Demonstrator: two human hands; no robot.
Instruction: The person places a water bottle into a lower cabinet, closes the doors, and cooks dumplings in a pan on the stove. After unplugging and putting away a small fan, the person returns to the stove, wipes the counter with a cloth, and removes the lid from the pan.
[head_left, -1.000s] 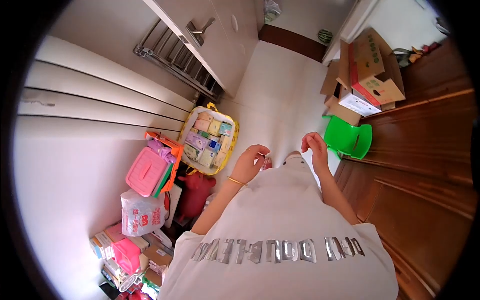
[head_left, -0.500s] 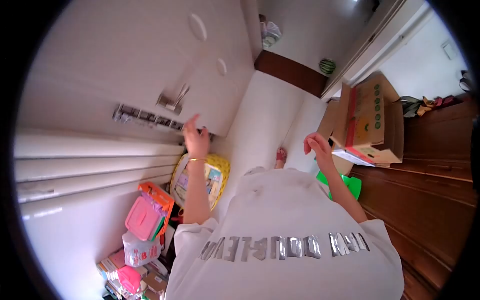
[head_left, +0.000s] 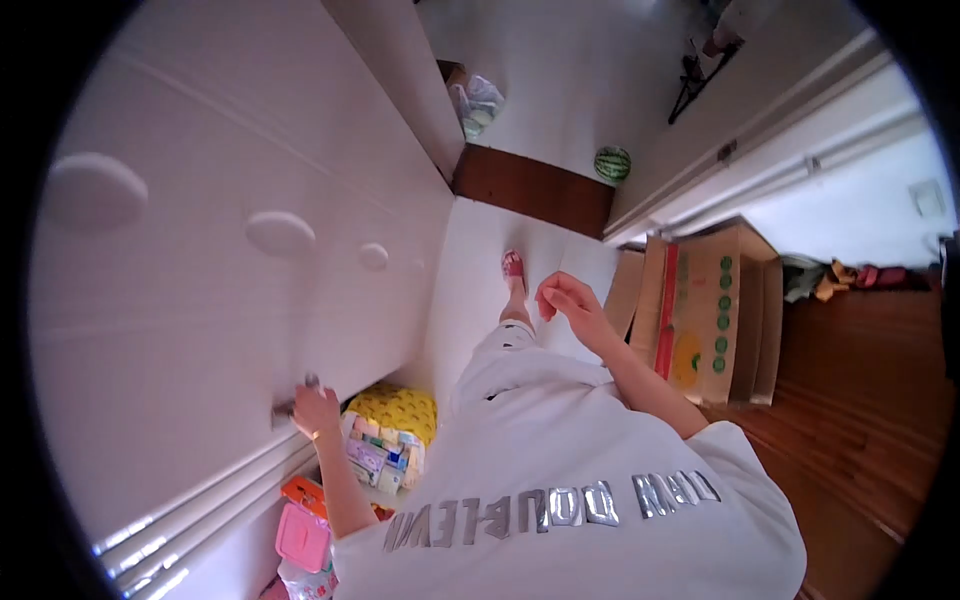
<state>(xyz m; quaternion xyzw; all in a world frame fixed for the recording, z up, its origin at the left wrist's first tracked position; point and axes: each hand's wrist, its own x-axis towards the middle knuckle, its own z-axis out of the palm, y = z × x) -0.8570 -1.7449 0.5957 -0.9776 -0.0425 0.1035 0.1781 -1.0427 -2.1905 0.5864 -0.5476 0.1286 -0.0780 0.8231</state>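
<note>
My left hand (head_left: 316, 411) is closed round the metal door handle (head_left: 284, 413), low on the white door (head_left: 230, 310) at the left. Part of the handle is hidden behind the fingers. My right hand (head_left: 570, 305) hangs in front of my body with its fingers curled together and nothing seen in them. To its right stands an open cardboard box (head_left: 705, 310). Just right of my left hand, a yellow basket (head_left: 395, 410) on the floor holds several small boxes.
A brown threshold (head_left: 535, 188) crosses the doorway, with a watermelon (head_left: 612, 163) beyond it. A plastic bag (head_left: 478, 105) lies past the door's far edge. Wooden cabinets (head_left: 850, 370) line the right side. A pink container (head_left: 303, 537) sits at lower left.
My left hand has moved left and taken hold of the door handle. The view has shifted forward towards the doorway, and one foot has stepped ahead. My right hand stays curled.
</note>
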